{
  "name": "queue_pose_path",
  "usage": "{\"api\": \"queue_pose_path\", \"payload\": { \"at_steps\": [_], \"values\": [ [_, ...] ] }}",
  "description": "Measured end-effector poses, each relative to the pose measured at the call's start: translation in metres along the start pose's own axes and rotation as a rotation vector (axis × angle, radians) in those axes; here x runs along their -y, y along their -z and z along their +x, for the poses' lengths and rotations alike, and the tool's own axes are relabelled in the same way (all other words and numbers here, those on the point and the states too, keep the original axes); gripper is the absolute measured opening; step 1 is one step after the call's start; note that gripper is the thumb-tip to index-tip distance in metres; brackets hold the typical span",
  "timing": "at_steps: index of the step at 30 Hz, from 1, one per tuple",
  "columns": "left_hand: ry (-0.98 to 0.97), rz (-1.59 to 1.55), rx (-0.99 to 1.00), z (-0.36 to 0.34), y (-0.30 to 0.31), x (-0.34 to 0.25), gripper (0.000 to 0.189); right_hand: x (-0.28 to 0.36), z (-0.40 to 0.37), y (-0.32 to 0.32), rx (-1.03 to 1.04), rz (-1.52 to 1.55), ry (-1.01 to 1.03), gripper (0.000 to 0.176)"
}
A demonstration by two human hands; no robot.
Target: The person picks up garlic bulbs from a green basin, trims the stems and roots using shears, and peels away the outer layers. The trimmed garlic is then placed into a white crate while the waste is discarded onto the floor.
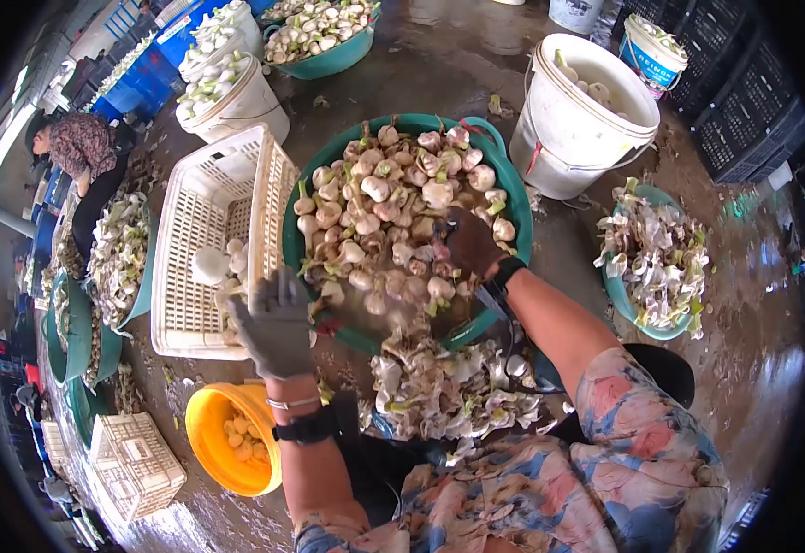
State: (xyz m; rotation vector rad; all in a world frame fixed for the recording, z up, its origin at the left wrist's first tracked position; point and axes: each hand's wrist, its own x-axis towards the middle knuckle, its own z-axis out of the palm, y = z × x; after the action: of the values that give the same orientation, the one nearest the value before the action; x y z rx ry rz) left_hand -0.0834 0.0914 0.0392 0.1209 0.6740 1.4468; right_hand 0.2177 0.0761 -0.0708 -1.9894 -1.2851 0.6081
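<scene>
My left hand (278, 327), in a grey glove, is by the near right corner of a white plastic crate (167, 276). Its fingers are apart, the thumb stretched toward the crate, and no object shows in it. Inside the crate lie a few cleaned white garlic bulbs (209, 265). My right hand (472, 241), in a dark glove, is over the right side of a green tub (518, 198) heaped with untrimmed garlic bulbs (375, 189). Its fingers are curled in among the bulbs, and what they grip is hidden.
Peeled garlic skins (449, 392) are piled before my lap. A yellow bucket (204, 433) with pale pieces stands lower left. A white bucket (550, 138) and a basin of skins (619, 286) are on the right. Black crates (744, 120) stand beyond. Another person (84, 152) sits far left.
</scene>
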Motion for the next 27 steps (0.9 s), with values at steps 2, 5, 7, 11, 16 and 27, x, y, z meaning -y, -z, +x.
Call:
{"api": "queue_pose_path", "payload": {
  "at_steps": [2,5,7,11,16,27],
  "values": [
    [0.144,0.124,0.103,-0.011,-0.009,0.019,0.04,-0.019,0.047,-0.011,-0.107,-0.139,-0.052,0.042],
    [0.235,0.305,0.165,-0.016,-0.014,0.039,0.03,-0.085,0.126,-0.049,-0.099,-0.161,-0.106,0.045],
    [0.277,0.414,0.15,-0.014,-0.013,0.044,0.026,-0.082,0.142,-0.048,0.054,-0.217,-0.119,0.046],
    [0.285,0.555,0.111,-0.018,-0.019,0.057,0.027,-0.034,0.107,-0.03,0.11,-0.359,-0.052,0.037],
    [0.296,0.796,0.208,-0.022,-0.013,0.077,0.038,-0.006,0.032,-0.045,0.095,0.253,0.06,0.031],
    [0.196,0.847,0.524,-0.043,0.005,0.086,0.072,0.069,-0.083,0.015,0.268,1.132,0.053,0.026]
  ]
}}
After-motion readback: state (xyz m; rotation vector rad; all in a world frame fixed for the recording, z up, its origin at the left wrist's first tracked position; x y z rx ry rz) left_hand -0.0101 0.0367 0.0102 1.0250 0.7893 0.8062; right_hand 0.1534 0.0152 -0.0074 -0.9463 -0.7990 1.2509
